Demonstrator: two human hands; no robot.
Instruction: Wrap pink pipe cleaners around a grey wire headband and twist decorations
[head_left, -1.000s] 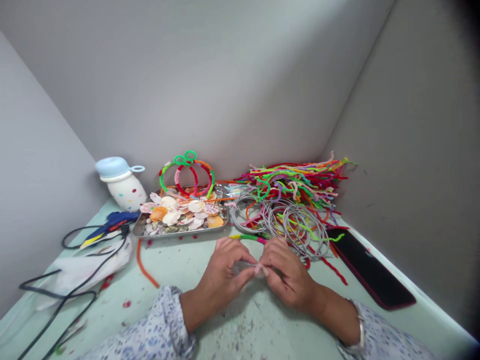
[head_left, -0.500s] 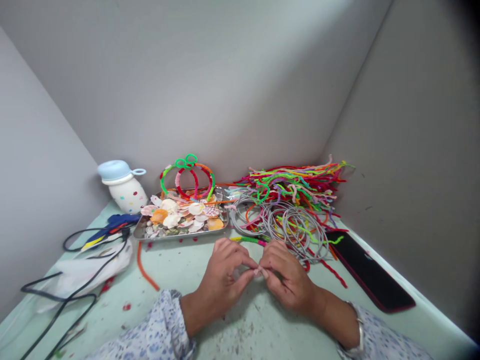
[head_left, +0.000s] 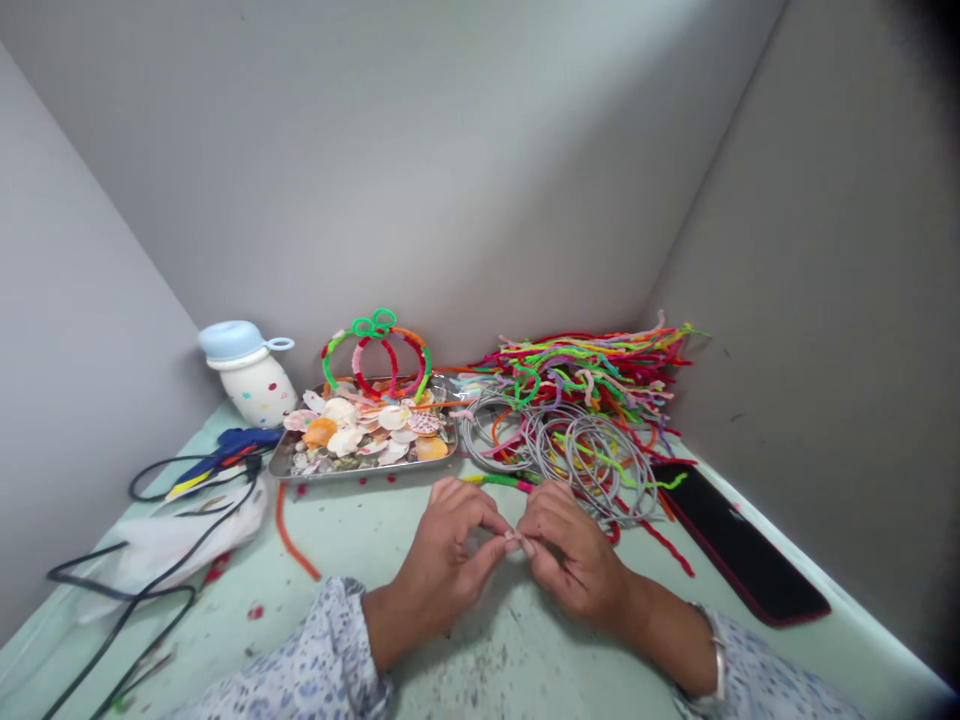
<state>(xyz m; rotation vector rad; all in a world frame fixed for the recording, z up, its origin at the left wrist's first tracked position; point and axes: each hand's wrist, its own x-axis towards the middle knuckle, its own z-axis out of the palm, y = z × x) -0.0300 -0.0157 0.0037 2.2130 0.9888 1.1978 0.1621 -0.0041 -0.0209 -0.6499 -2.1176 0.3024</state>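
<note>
My left hand (head_left: pixel 459 545) and my right hand (head_left: pixel 574 550) meet in front of me over the table, both closed in a pinch. Between their fingertips is a tiny pale pink bit that looks like a pipe cleaner end; most of it is hidden by the fingers. Just behind the hands shows a curved arc wrapped in yellow, green and pink pipe cleaner (head_left: pixel 496 480). Its two ends disappear behind my fingers, so I cannot see whether it forms a whole ring. Grey wire rings (head_left: pixel 592 455) lie tangled just beyond my right hand.
A metal tray (head_left: pixel 360 474) of seashells (head_left: pixel 345 430) holds pipe-cleaner-wrapped rings (head_left: pixel 375 362). Behind the wire lies a pile of colourful pipe cleaners (head_left: pixel 600 365). Left are a white bottle (head_left: pixel 259 390), black cable (head_left: pixel 157 590) and orange pipe cleaner (head_left: pixel 289 540); right, a black flat object (head_left: pixel 739 545).
The pinched fingertips have shifted very slightly to the left and still press together. Objects on the left appear a few pixels further right; nothing else visibly differs.
</note>
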